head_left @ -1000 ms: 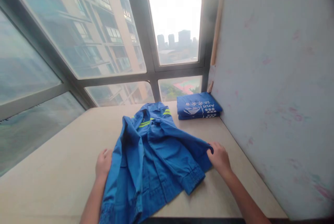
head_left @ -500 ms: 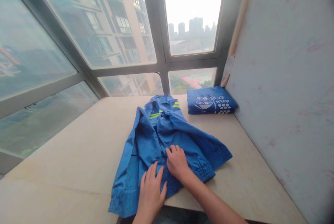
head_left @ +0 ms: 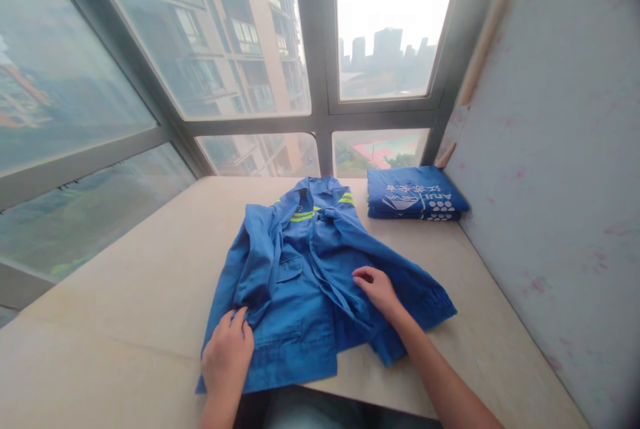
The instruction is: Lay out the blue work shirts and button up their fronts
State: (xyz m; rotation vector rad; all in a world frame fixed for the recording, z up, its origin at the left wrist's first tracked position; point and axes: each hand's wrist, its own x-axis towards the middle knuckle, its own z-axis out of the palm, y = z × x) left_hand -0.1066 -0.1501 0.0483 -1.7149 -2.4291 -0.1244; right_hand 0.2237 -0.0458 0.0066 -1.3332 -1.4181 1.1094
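A blue work jacket (head_left: 310,309) with yellow-green stripes lies front up, collar away from me, on a pale wooden surface. Its front is parted near the hem, and a flapped pocket shows on the left panel. My left hand (head_left: 227,349) is at the jacket's lower left, fingers bent over the sleeve's lower part; the cuff is hidden beneath it. On the right front panel, my right hand (head_left: 379,290) is closed, thumb and fingers curled together at the cloth. The right sleeve stretches out toward the lower right.
A folded blue cloth stack (head_left: 415,192) with white printing lies at the back right, against the wall (head_left: 560,182). Window frames (head_left: 250,124) border the back and left. The surface's front edge (head_left: 360,402) is close to my body.
My left hand has moved left to the sleeve, which is now bunched higher. My right hand has moved right and up, and the right front panel has shifted right, opening a gap at the hem.
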